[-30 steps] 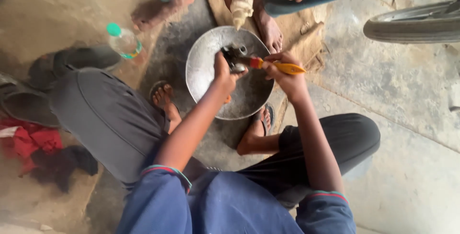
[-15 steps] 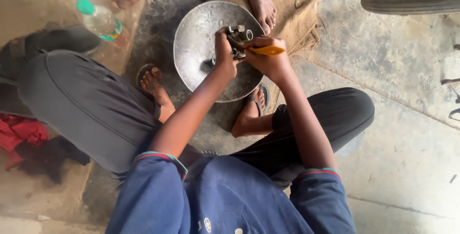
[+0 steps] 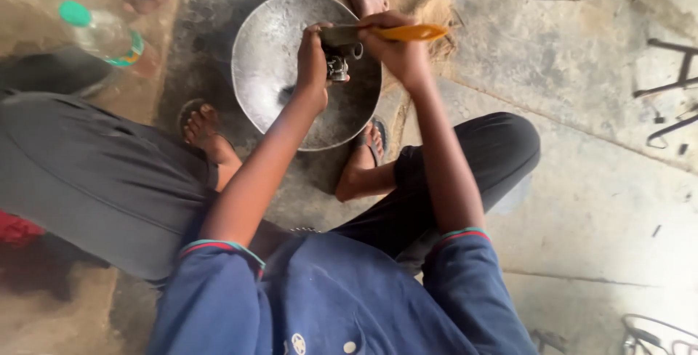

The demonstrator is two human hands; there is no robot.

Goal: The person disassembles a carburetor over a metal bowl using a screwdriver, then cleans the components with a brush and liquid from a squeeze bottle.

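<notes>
A: Left hand [image 3: 313, 57] was clamped on the metal part [image 3: 337, 66], held over the bowl [image 3: 273, 42].

B: And the right hand [image 3: 396, 50]?

A: Closed round the orange-handled tool [image 3: 407, 33], tip on that part, 2 hands nearly touching.

Hands shift over the pan's far side

The left hand [image 3: 313, 61] and right hand [image 3: 396, 50] now grip the small metal part [image 3: 338, 64] higher above the metal pan [image 3: 273, 50]; the orange-handled tool [image 3: 407, 32] lies level.
</notes>
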